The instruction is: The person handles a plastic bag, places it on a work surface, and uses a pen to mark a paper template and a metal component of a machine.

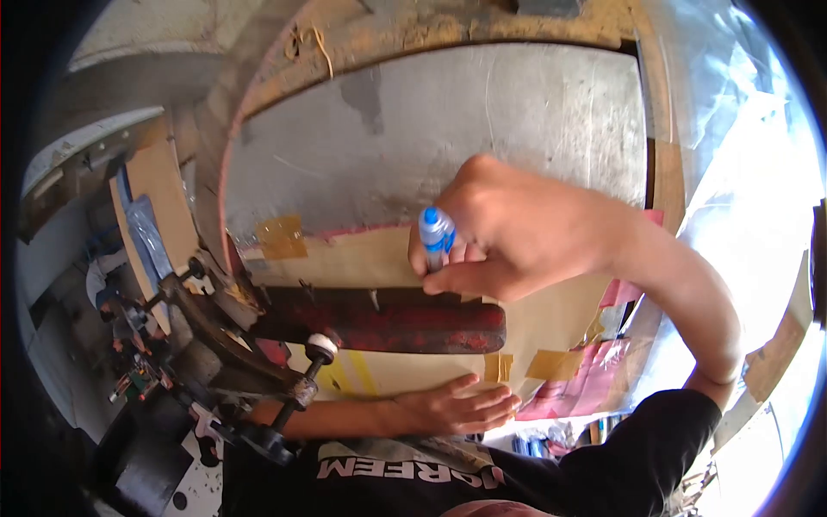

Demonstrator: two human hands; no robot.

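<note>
My right hand (508, 228) holds a clear pen with a blue tip (435, 231) over the beige sheet (413, 258), with its fingers curled round the barrel. My left hand (457, 405) lies at the near edge of the sheet, fingers stretched out and empty. Between the two hands a long dark red block (405, 326) rests across the sheet. A black screw clamp (301, 392) with a white pad (320, 347) stands at the block's left part. Brown tape (554, 364) is stuck to the sheet at the right.
A grey metal plate (431, 129) spans the bench beyond the sheet. Pink film (573, 388) lies near my right elbow side, and clear plastic (732, 198) hangs at the far right. Left of the bench are a cardboard piece (164, 207) and cluttered tools (142, 375).
</note>
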